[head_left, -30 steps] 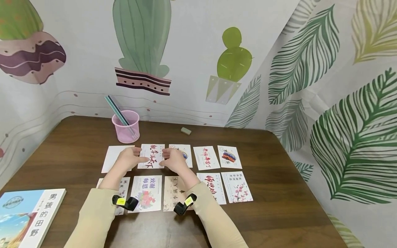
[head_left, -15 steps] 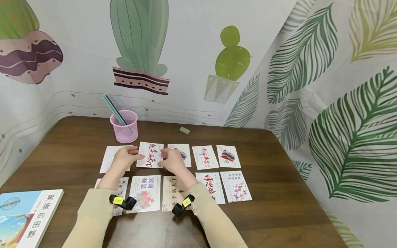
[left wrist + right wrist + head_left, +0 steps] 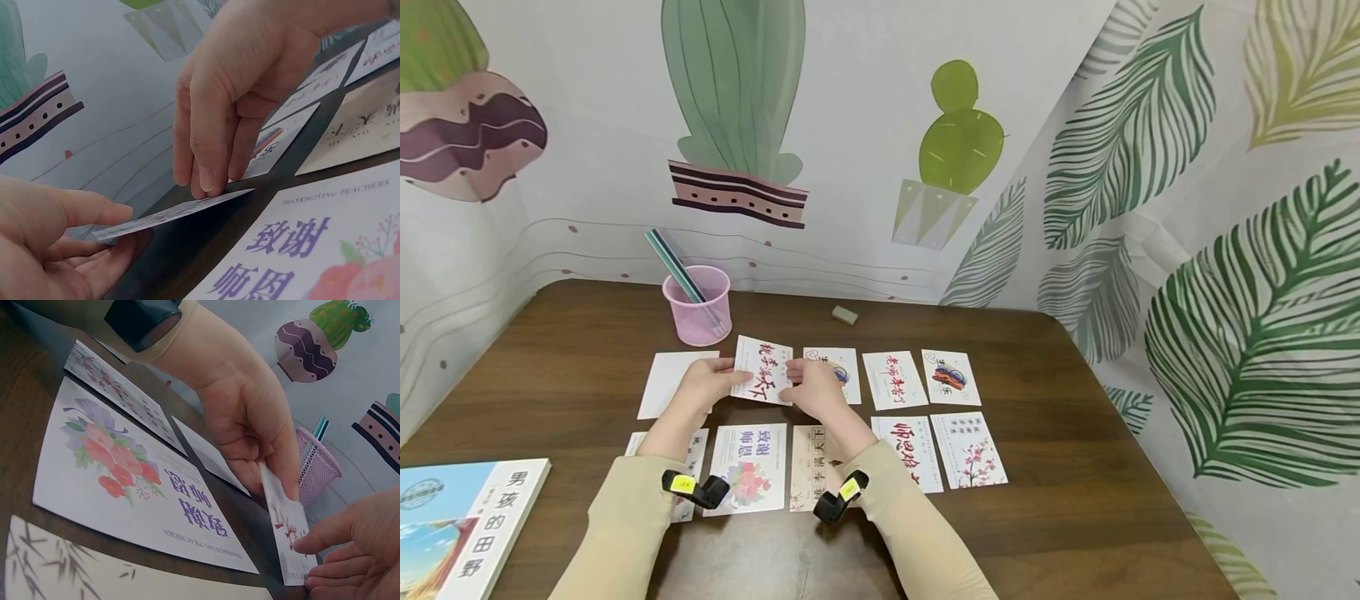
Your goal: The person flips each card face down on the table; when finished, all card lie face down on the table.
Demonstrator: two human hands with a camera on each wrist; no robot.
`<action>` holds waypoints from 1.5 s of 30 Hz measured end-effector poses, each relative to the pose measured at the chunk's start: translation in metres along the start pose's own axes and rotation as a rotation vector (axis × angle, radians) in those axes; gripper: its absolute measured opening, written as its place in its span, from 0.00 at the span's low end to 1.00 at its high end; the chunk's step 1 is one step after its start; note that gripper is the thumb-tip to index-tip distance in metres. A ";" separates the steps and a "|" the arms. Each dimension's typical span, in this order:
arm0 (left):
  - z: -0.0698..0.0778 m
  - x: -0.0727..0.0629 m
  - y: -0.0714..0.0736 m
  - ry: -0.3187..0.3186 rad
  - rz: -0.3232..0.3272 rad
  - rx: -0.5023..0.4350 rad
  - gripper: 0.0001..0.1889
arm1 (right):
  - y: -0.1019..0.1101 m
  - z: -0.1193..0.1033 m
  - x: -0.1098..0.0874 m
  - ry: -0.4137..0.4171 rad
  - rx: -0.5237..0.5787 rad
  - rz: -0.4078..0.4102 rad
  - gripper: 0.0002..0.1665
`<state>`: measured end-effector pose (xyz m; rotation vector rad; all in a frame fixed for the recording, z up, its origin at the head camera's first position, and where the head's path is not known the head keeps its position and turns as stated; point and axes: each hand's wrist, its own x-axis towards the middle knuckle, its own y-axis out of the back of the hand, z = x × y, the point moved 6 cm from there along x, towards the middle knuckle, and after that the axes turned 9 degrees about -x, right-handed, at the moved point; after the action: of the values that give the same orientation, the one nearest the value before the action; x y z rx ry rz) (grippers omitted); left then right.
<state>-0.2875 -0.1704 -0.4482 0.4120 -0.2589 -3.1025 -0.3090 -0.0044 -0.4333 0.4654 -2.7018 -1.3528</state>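
Between my two hands is a white greeting card (image 3: 762,371) with red brush characters, its left side tilted up off the table. My left hand (image 3: 703,385) pinches its left edge, the thumb on top and fingers underneath, as the left wrist view shows. At the opposite edge, my right hand (image 3: 816,390) holds the card (image 3: 284,528) between thumb and fingers. A blank white card (image 3: 673,383) lies partly under my left hand. Just right of my right hand is a card with a blue and orange print (image 3: 842,371), partly covered.
More cards lie in two rows, including a floral card (image 3: 747,467), a beige card (image 3: 808,471) and a blossom card (image 3: 970,450). A pink mesh pen cup (image 3: 698,308) and an eraser (image 3: 845,315) stand behind. A book (image 3: 471,525) lies at the left.
The card with red characters has risen off the table and tilted, its far left corner going up. Both hands keep hold of it; the other cards stay put.
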 end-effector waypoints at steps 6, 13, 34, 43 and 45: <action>0.001 0.000 -0.003 -0.041 -0.033 0.003 0.27 | -0.001 0.001 0.002 -0.006 -0.006 0.002 0.31; 0.002 0.003 -0.005 -0.060 -0.082 -0.061 0.26 | -0.001 0.001 0.002 0.001 -0.001 -0.004 0.30; 0.043 -0.011 -0.015 -0.356 -0.031 -0.061 0.26 | 0.028 -0.019 -0.007 0.202 0.468 0.179 0.23; 0.050 -0.015 -0.022 -0.485 -0.069 -0.102 0.28 | 0.034 -0.023 -0.010 0.194 0.663 0.227 0.25; 0.052 -0.016 -0.024 -0.498 -0.050 -0.069 0.30 | 0.036 -0.023 -0.011 0.184 0.666 0.245 0.26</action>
<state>-0.2852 -0.1382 -0.3988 -0.3683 -0.1382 -3.1972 -0.3020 0.0016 -0.3905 0.2626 -2.8679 -0.3115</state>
